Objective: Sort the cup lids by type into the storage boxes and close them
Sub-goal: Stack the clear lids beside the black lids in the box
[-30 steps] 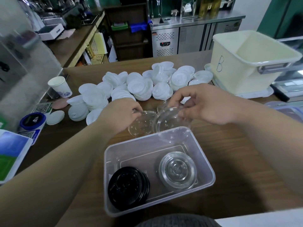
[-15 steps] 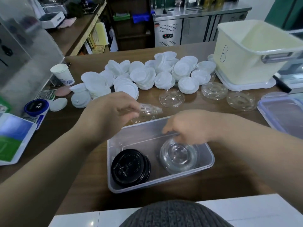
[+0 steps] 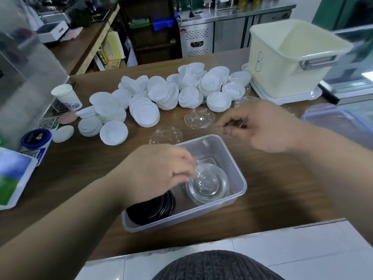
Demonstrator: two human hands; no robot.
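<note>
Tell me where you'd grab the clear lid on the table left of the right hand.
Probably pinch the clear lid by its thin rim at the near right edge, from above: it lies flat, the right hand hovers beside that edge, and white lids crowd the far side.

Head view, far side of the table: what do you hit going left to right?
Left to right: blue-topped tub → paper cup → heap of white lids → cream bin marked B.
</note>
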